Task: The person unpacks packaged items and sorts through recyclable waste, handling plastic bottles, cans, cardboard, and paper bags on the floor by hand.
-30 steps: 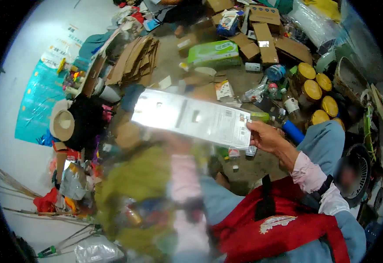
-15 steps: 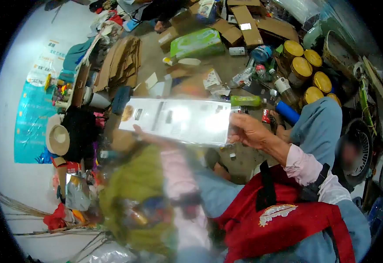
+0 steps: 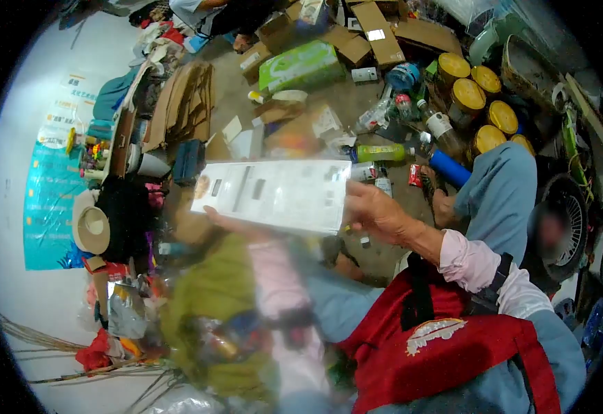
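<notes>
A flat, white, glossy printed package [image 3: 280,195] is stretched out in front of me, with dark blocks and small print on its face. My left hand [image 3: 229,219] grips its left end from below, thumb on the near edge and the other fingers hidden behind it. At the right end my right hand [image 3: 382,215] has bent fingers against the short edge; its fingertips are partly out of sight. Just beyond the package lies a bottle of yellow-green liquid [image 3: 378,152] on the floor.
Stacked flattened cardboard [image 3: 181,107] lies to the left. A green carton [image 3: 301,67] and cardboard boxes are ahead. Several yellow-lidded tubs [image 3: 468,94], bottles and a blue cylinder [image 3: 449,170] stand or lie at right. An olive-green sack [image 3: 208,310] sits by my left arm.
The package has shifted slightly left and down at its right end, and the bright glare on it has faded. My right hand has moved a little left with it.
</notes>
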Demonstrator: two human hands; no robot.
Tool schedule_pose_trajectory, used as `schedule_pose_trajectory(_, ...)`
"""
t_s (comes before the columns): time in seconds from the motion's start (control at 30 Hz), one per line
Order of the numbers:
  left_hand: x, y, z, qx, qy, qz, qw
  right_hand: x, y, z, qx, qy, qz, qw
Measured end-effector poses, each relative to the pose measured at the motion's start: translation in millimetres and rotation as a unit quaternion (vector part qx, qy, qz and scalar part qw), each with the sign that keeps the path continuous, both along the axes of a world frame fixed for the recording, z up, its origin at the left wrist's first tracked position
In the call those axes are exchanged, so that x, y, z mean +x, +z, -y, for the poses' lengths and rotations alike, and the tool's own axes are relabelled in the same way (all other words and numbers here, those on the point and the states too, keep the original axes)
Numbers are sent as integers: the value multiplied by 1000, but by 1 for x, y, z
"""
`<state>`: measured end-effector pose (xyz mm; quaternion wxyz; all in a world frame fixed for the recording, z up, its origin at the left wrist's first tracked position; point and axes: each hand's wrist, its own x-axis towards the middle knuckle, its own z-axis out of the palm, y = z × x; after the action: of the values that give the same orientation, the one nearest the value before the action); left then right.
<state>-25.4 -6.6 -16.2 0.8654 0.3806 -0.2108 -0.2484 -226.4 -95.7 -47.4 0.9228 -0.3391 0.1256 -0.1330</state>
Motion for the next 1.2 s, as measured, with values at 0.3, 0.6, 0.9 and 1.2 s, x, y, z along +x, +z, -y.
schedule_pose_trajectory(0.3, 15, -18, -5, -187, -197, -53, 961, 2, 13, 5, -67, 3, 17, 998)
schedule_pose_trajectory(0.6, 10, -18, 5, -22, 2, -71, 997, 5, 10, 10, -15, -23, -17, 999)
schedule_pose_trajectory(0.9, 19, -28, -4, -210, -223, -47, 951, 9, 17, 1, -150, -71, -44, 985)
schedule_pose_trajectory(1.2, -5, -17, 2, -168, -172, -46, 969, 6, -5, -4, -91, -156, -97, 979)
